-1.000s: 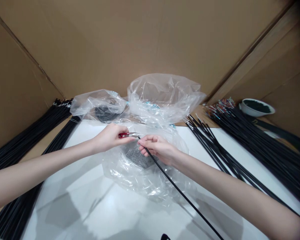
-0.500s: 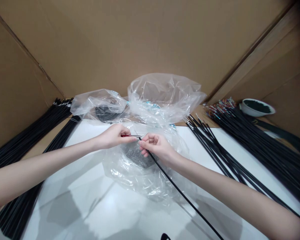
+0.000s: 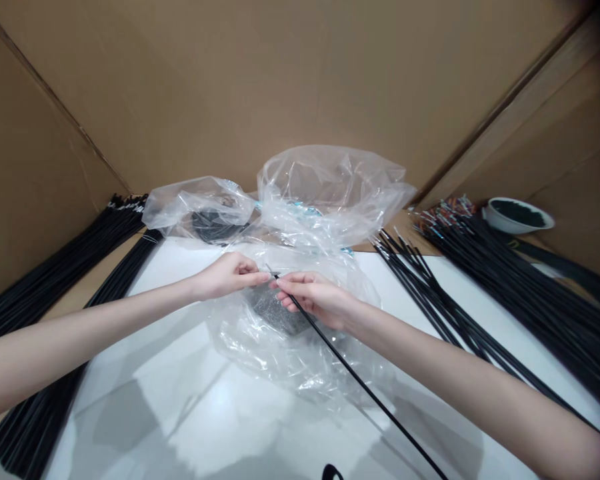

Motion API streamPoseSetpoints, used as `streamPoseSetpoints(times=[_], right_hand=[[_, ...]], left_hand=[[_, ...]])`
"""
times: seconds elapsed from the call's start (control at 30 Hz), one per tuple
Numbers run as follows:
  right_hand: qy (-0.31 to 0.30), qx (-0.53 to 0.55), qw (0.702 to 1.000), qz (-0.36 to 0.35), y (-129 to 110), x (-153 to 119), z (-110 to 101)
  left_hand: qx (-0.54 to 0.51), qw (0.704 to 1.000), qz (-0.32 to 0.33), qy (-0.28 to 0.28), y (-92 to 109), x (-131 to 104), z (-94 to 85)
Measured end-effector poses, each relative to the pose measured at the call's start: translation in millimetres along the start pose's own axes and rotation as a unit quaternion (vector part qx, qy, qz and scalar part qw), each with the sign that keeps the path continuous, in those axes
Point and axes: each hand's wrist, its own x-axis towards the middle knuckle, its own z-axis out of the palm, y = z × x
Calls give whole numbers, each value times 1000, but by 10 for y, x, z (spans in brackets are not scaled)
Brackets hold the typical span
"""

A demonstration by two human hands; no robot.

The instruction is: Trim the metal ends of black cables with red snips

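Note:
Pinched in my right hand [image 3: 313,293] is a black cable [image 3: 365,387], close to its upper end; the rest runs down to the lower right past the table edge. Thin bare strands stick out of its tip. My left hand [image 3: 233,275] is closed, thumb and finger touching that tip. A slim metal tool with a red handle is in it, nearly all hidden by the fingers now. Right below both hands lies an open clear plastic bag [image 3: 260,357] with a heap of tiny grey metallic pieces [image 3: 280,317], too small to name.
Bundles of black cables [image 3: 55,267] lie along the left side. More loose cables [image 3: 440,307] and a thick bundle [image 3: 525,300] line the right. At the back are clear bags [image 3: 335,187] and a white bowl [image 3: 500,223] with dark contents. Cardboard walls [image 3: 290,80] enclose the white table [image 3: 205,427].
My left fingers have drawn slightly left and closed over the tool, so its red handle no longer shows. The right hand's fingers have straightened along the cable.

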Motion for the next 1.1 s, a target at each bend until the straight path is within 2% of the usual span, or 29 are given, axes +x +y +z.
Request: streamPoseSetpoints(times=[0.1,0.23,0.4,0.57,0.7,1.1], right_hand=[[-15,18,1000,8,6,19,3],[-3,34,999,12,31,39,40],[2,39,999,5,60,40,42],[-3,50,999,-12,60,42,-3],[-3,46,999,-12,61,42,4],[28,14,998,-46,55,6,27]], left_hand=[[7,1000,-4,1,-18,3,16],[24,1000,-8,2,-32,4,17],[69,998,0,-3,1,-12,-54],[131,990,49,28,76,-43,-139],[168,981,82,56,86,-54,-125],[200,974,98,32,109,-27,-74]])
